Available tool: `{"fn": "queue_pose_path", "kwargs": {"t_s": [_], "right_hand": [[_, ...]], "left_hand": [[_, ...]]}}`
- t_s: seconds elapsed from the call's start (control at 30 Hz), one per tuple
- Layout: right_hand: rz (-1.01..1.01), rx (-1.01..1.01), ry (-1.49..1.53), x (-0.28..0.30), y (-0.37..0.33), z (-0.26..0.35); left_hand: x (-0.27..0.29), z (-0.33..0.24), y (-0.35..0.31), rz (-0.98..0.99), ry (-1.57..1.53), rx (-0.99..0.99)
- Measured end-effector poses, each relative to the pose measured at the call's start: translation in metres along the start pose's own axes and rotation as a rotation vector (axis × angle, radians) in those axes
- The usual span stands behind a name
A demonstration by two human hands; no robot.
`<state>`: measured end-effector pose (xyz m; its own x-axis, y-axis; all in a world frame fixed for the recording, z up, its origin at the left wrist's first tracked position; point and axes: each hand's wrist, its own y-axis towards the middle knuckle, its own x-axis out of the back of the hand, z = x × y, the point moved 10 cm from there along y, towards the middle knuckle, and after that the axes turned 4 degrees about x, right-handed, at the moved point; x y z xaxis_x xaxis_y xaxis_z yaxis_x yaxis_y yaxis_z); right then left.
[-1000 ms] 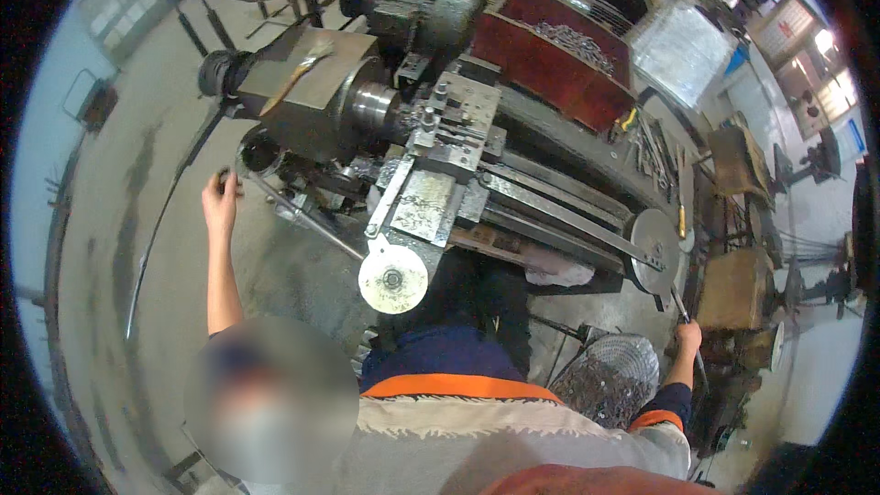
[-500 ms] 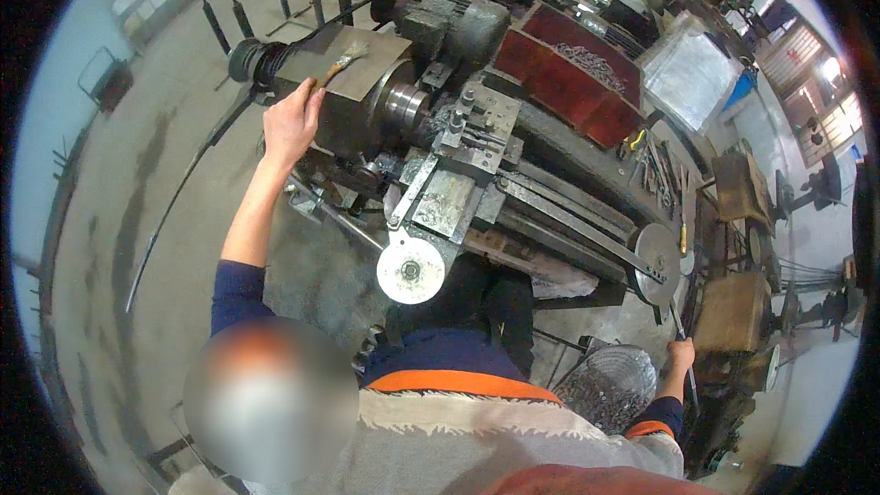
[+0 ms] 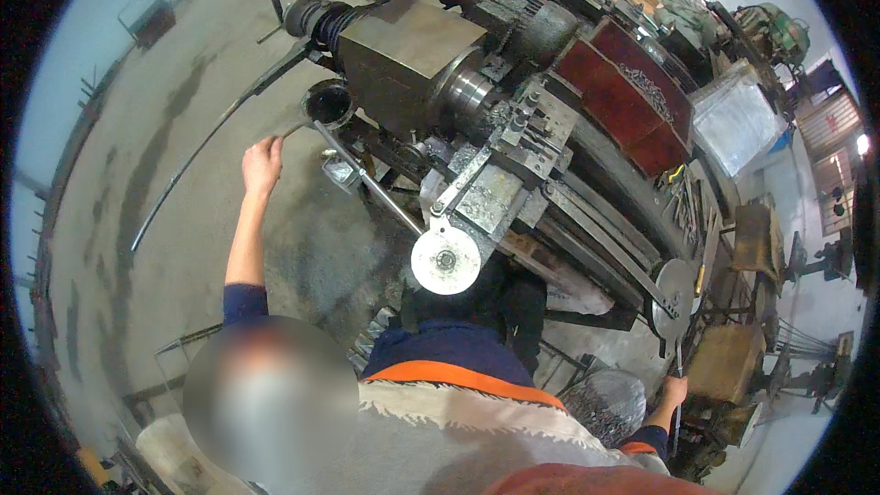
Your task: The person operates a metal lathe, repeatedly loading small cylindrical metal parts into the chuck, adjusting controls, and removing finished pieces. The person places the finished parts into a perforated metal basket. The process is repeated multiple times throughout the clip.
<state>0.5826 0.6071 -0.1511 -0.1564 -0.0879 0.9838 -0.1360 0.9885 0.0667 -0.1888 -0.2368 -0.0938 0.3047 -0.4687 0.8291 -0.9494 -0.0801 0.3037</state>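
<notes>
My left hand (image 3: 263, 165) is closed around the handle of a brush (image 3: 295, 127), left of the lathe. The handle points to a round dark pot (image 3: 328, 103) below the headstock (image 3: 403, 41); the bristles are out of sight there. Far to the right, my right hand (image 3: 675, 391) grips a long metal lever (image 3: 679, 362) below a round metal disc (image 3: 674, 298). Between my hands lie the shiny chuck (image 3: 467, 92), the tool post (image 3: 536, 124) and a white round handwheel (image 3: 445, 259).
A red-brown tray (image 3: 610, 96) with small metal parts sits behind the lathe bed. Hand tools (image 3: 683, 206) lie to its right. A basket of dark metal pieces (image 3: 605, 408) stands near my right arm. A long thin rod (image 3: 197, 160) juts out leftward.
My left hand has moved the brush from above the headstock's flat top down and left to the pot. My right hand stays on the lever. The view has shifted, bringing the pot into sight.
</notes>
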Motion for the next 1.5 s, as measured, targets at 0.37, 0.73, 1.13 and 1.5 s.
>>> {"fn": "queue_pose_path", "kwargs": {"t_s": [0.37,0.73,1.13,1.5], "right_hand": [[0.049,0.052,-0.12,-0.003,-0.003,0.009],[0.0,-0.063,-0.02,0.017,-0.019,0.021],[-0.012,-0.003,-0.01,0.027,-0.029,0.034],[-0.048,0.008,-0.022,0.005,-0.012,0.008]], "left_hand": [[-0.132,0.002,0.062,0.113,0.263,-0.136],[-0.094,-0.008,0.063,0.061,0.251,-0.277],[-0.037,0.022,0.034,0.031,-0.138,-0.143],[-0.105,0.101,0.018,-0.048,-0.886,0.622]]}}
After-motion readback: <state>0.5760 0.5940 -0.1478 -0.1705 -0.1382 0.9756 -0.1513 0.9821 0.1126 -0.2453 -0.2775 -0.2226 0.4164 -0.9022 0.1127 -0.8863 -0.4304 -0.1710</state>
